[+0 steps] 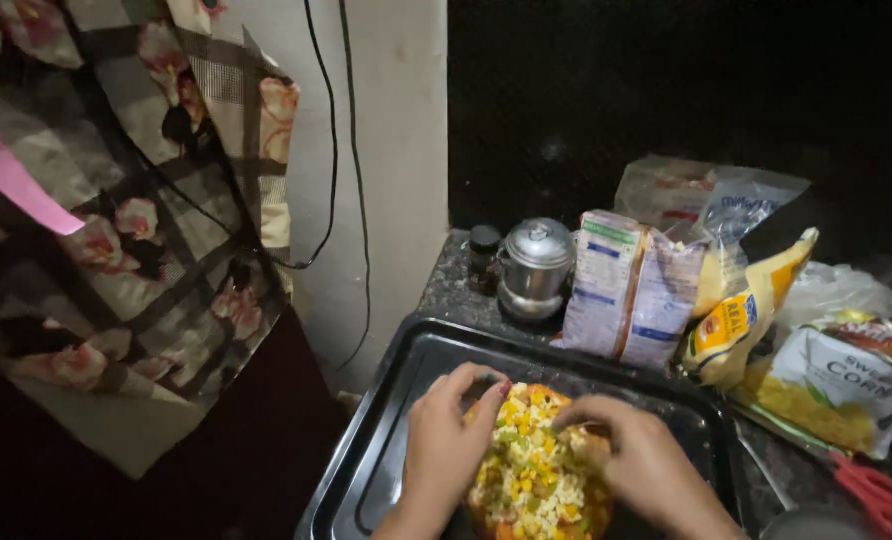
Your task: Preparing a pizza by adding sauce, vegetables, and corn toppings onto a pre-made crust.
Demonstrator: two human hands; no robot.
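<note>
— In a dim kitchen corner, on a dark baking tray (386,420), what are the two hands doing?

— Both rest on a topped flatbread (534,465) that lies inside the tray, toward its near side. The left hand (446,440) curves against the bread's left edge, fingers half bent and laid along the rim. The right hand (646,460) arches over the right edge, fingertips pressed down into the topping. Neither hand closes fully around anything; both only touch the bread.

— And the bread itself?

— It is piled with pale shreds and small yellow, green and orange pieces, with an orange-red rim showing at the far end.

— What stands beyond the tray?

— Just behind its far rim, on a speckled stone counter (446,285), a small steel lidded pot (536,265) sits beside a dark little jar (483,255). To their right stands a white and blue packet (626,290), then a yellow packet (741,315) leaning against it, with clear plastic bags (711,200) behind. Farther right lies a bag of sweet corn (836,385), kernels visible through it, and red handles (881,495) show at the lower right corner.

— And to the left?

— A pale wall (396,150) with two black cables (351,180) hanging down it, and a floral checked cloth (136,220) draped well apart from the tray.
</note>
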